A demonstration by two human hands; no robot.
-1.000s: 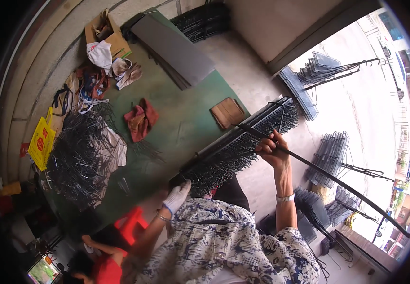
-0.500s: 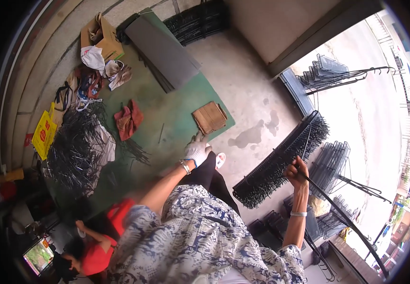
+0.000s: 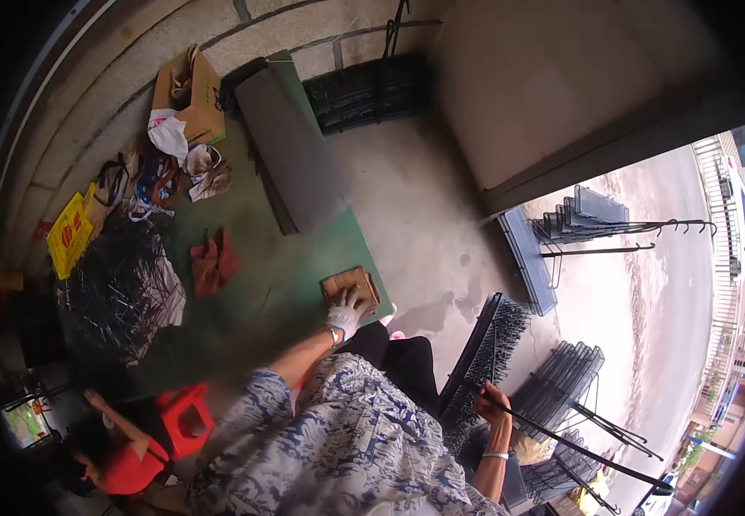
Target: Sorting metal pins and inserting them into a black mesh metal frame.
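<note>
The person's left hand [image 3: 346,315], in a white glove, lies with its fingers spread on folded brown cardboard [image 3: 351,280]; whether they grip it cannot be told. The green counter [image 3: 303,258] stretches leftward from these fingers, its right edge just beside them. Grey floor [image 3: 389,198] runs from that edge toward the right hand [image 3: 493,404], whose bare fingers are closed around a black rod [image 3: 596,453] slanting rightward.

Well left of the gloved fingers lies a heap of black strips [image 3: 114,292]; nearer, a red cloth [image 3: 213,262]. Grey sheets [image 3: 291,146] lie beyond them. A bristly black bundle [image 3: 480,353] sits just past the right fingers, and wire racks [image 3: 561,383] crowd their right side.
</note>
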